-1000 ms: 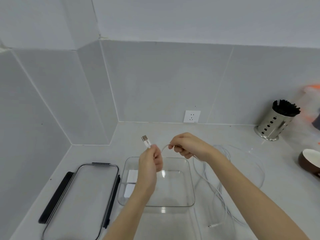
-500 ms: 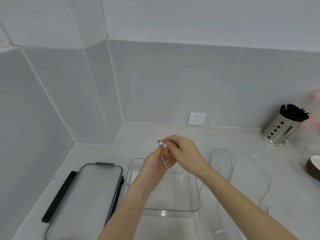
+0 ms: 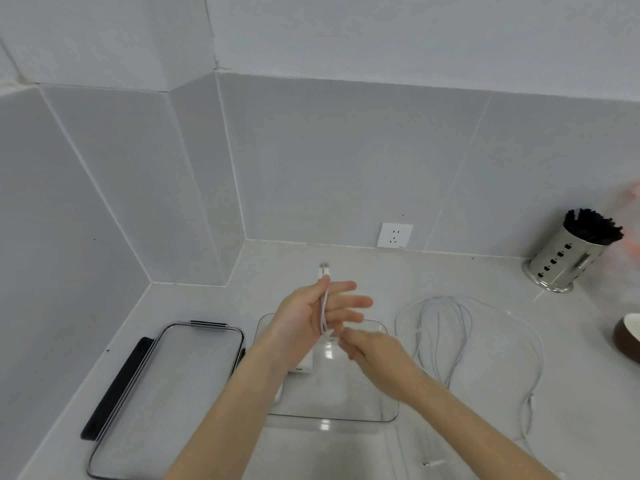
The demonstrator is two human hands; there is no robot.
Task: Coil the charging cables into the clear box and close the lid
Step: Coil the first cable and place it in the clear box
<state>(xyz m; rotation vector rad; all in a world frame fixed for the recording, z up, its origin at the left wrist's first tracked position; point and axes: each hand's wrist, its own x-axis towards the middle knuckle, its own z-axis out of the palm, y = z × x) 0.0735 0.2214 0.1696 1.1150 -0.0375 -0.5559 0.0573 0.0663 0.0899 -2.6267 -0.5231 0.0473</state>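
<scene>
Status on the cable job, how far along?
Early. Done: white adapters sit in the clear box. In hand: left hand holds the cable plug-up; right hand wraps it. Left: loose cable on the counter, lid lies beside the box.

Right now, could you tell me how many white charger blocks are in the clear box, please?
1 for certain: a white charger block at the left side of the clear box, partly behind the left hand. More may be hidden.

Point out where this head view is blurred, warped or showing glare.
Head view: the right hand is smeared by motion blur; an orange-pink shape at the right edge is blurred beyond recognition; wide-angle distortion splays the wall tile seams; small glints sit on the clear box rim; lighting is soft, with faint shadows.
</scene>
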